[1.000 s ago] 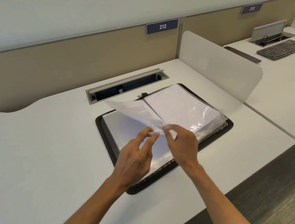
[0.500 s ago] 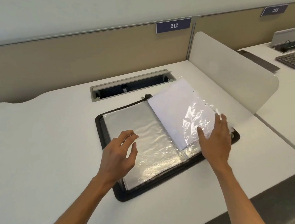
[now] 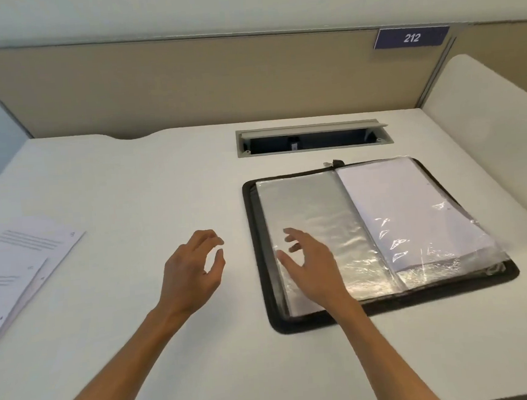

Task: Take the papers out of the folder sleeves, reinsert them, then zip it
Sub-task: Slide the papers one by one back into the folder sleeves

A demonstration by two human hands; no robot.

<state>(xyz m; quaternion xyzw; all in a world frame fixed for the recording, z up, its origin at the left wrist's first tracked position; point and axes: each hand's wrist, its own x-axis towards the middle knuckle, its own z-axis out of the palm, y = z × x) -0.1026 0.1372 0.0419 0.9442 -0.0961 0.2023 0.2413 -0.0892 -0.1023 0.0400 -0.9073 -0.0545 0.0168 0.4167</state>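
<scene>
1. Folder (image 3: 387,307) lies open flat on the surface (image 3: 160,182), right of centre, so both sleeve pages face up for access.
2. Left sleeve (image 3: 307,218) looks empty and clear; right sleeve (image 3: 415,219) holds white papers, which suggests some sheets are out and others remain inside.
3. Loose papers (image 3: 21,260) lie at the surface's far left edge, well apart from the folder, likely set aside for reinsertion.
4. Left hand (image 3: 189,272) hovers over bare surface, fingers loosely curled, holding nothing.
5. Right hand (image 3: 311,265) hangs over the left sleeve, fingers spread and relaxed, gripping nothing; contact with the plastic is unclear.
6. Zip pull (image 3: 335,163) sits at the far edge; the zip is not yet closed.
</scene>
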